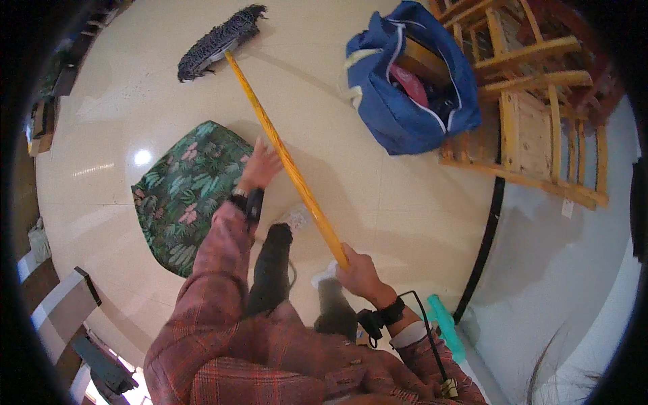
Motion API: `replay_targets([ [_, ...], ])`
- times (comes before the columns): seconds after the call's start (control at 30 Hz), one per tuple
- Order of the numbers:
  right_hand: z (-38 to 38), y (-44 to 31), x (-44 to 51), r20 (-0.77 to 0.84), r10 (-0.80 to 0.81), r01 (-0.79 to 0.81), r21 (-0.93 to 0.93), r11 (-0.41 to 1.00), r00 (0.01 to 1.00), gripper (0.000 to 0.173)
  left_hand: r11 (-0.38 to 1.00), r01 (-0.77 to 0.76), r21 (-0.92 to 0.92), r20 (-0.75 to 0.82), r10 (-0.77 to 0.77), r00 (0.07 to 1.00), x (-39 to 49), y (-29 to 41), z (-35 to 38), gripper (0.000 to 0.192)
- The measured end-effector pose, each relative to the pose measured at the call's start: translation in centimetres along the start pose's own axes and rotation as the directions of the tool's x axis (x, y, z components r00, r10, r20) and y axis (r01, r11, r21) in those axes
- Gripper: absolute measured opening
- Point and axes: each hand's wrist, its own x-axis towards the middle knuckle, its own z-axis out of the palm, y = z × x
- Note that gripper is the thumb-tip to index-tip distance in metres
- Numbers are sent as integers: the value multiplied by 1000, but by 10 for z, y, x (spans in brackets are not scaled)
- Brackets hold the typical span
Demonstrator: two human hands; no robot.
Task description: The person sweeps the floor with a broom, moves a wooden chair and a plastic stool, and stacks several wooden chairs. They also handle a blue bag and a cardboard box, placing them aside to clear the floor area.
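A flat mop with a grey shaggy head [220, 43] rests on the tiled floor at the upper left. Its yellow handle [283, 152] slants down towards me. Near the handle's end, my right hand [357, 268] is closed around it. My left hand [262, 164] is off the handle, just to its left, with the fingers spread and nothing in them. Beneath the left hand and forearm lies a dark green mat or cloth with a leaf and pink flower pattern [185, 197].
An unzipped blue bag [374, 111] with things inside stands at the upper right. Beside it, wooden chairs or stools [529, 136] are stacked by the wall [531, 283]. A turquoise object [445, 324] is near my right forearm. Dark furniture [43, 119] lines the left side.
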Motion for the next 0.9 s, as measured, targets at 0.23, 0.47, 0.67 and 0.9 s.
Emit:
replay_targets([
  [0.23,-6,43,-122,-74,69,-76,-96,993,995,51,989,46,138,-131,-28,991,4,-73,48,27],
  [0.47,-61,88,-279,-275,246,-329,-312,891,929,48,990,135,-38,-89,-137,986,-120,-180,141,23],
  [0.67,-130,109,-444,-384,183,-352,-435,829,905,42,935,355,0,82,-353,932,-209,-336,188,28],
  [0.9,-122,80,-539,-200,521,-553,-174,814,830,43,801,598,-12,-160,-592,790,-248,-476,176,15],
])
